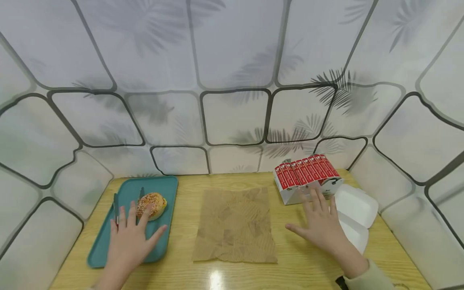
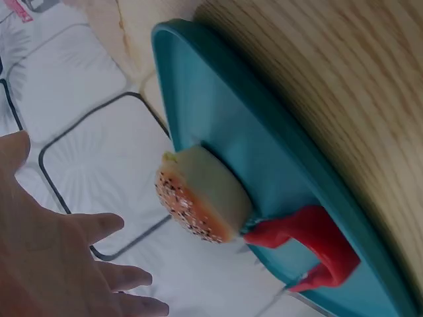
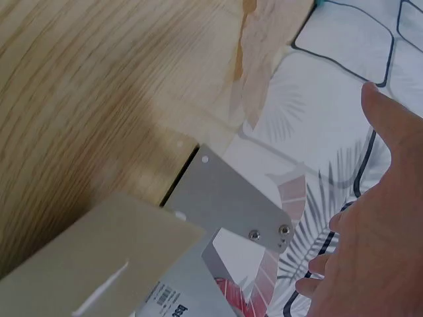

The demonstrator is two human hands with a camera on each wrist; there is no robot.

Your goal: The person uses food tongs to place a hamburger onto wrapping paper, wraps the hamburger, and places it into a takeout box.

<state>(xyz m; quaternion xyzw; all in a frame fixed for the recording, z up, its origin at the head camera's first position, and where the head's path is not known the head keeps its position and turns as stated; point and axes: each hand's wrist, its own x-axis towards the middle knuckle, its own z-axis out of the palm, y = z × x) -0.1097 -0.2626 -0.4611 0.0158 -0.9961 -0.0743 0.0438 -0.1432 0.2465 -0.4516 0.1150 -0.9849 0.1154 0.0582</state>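
My left hand point(image 1: 128, 241) hovers over a teal tray point(image 1: 159, 249), fingers spread and holding nothing. On the tray lies a seeded bun with a yellowish filling point(image 1: 152, 205), just beyond the fingertips. Beside the bun is a red-handled tool point(image 2: 317, 244); in the head view my hand hides most of it, leaving two dark prongs in sight. My right hand point(image 1: 322, 225) is likewise spread and bare, in front of a white holder point(image 1: 290, 196) with a row of red packets point(image 1: 308, 171). A white hinged foam box point(image 1: 357, 207) stands open beside that hand.
A crumpled sheet of brown printed paper point(image 1: 235, 225) lies flat on the wooden table point(image 1: 185, 241) between the hands. Patterned white walls point(image 1: 235, 117) enclose the table at the back and sides.
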